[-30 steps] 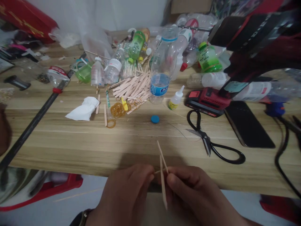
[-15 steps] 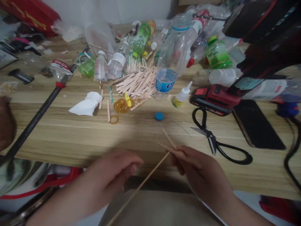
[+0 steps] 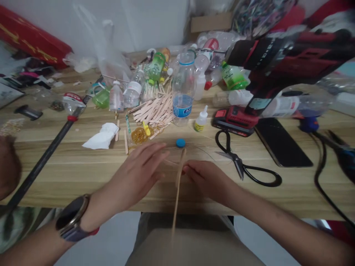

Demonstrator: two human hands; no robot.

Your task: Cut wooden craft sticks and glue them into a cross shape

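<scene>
My right hand [image 3: 206, 179] is closed on thin wooden sticks [image 3: 177, 199] near the table's front edge. One long stick points down toward my lap, and a short flat piece stands up beside my fingertips, blurred. My left hand [image 3: 138, 173], with a watch on the wrist, hovers to the left of the sticks, fingers apart and nothing in it. A blue cap [image 3: 180, 143] lies just beyond the sticks. Black-handled scissors [image 3: 237, 162] lie open to the right of my right hand.
Behind are a pile of craft sticks [image 3: 156, 109], rubber bands [image 3: 139, 136], a glue bottle [image 3: 201, 120], a clear bottle [image 3: 183, 88] and other plastic bottles. A red-black drill [image 3: 235, 120] and a phone [image 3: 283, 142] are right; a black rod [image 3: 41, 162] and another person's hand [image 3: 8, 168] left.
The long stick has swung from slanting left to nearly straight down. My left hand has risen and its fingers have spread. The view has shifted to the right.
</scene>
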